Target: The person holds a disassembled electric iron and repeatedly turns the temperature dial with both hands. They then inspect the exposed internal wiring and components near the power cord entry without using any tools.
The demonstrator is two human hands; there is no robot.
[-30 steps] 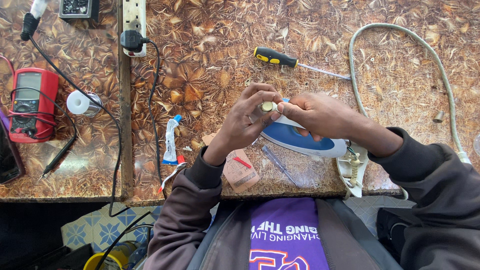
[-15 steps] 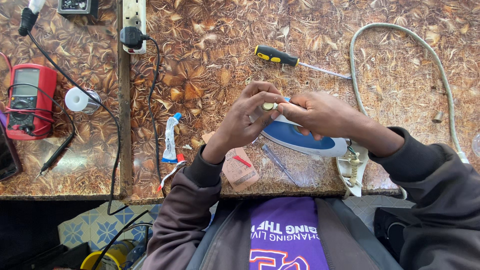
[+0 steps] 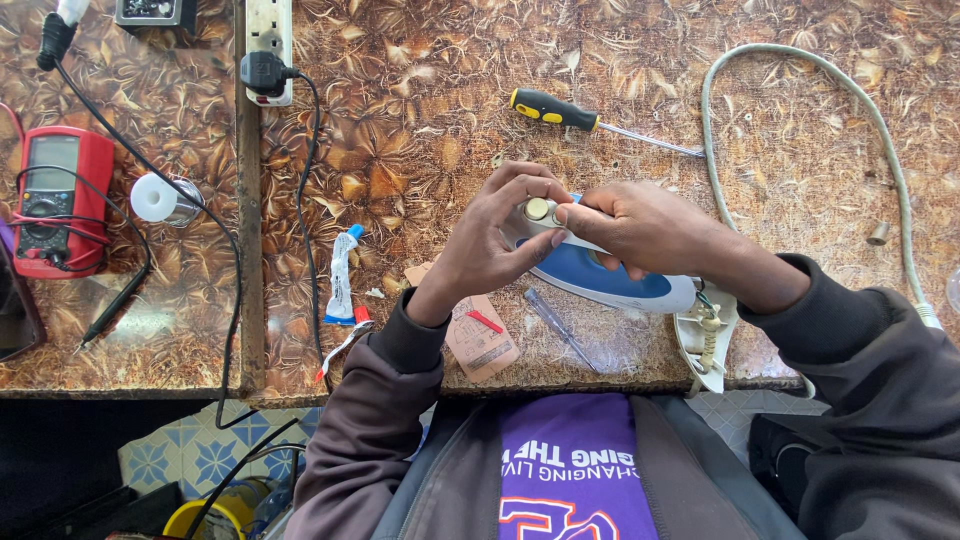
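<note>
- A small pale round knob (image 3: 538,209) is pinched by the fingertips of the left hand (image 3: 487,240), its grip closed on it at the nose of the blue-and-white clothes iron (image 3: 610,275).
- The iron's front is clasped by the right hand (image 3: 640,226), grip closed, on the tabletop (image 3: 420,120).
- Against the frames of a second ago, hardly any shift is seen: the knob is kept at the same spot, so the fitting is judged unfinished.
- A yellow-and-black screwdriver (image 3: 560,110) is left beyond, untouched.

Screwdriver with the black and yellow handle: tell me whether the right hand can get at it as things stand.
Probably yes. The screwdriver lies bare on the table just beyond the right hand, with nothing between them; but that hand is now on the iron and would have to let go.
</note>
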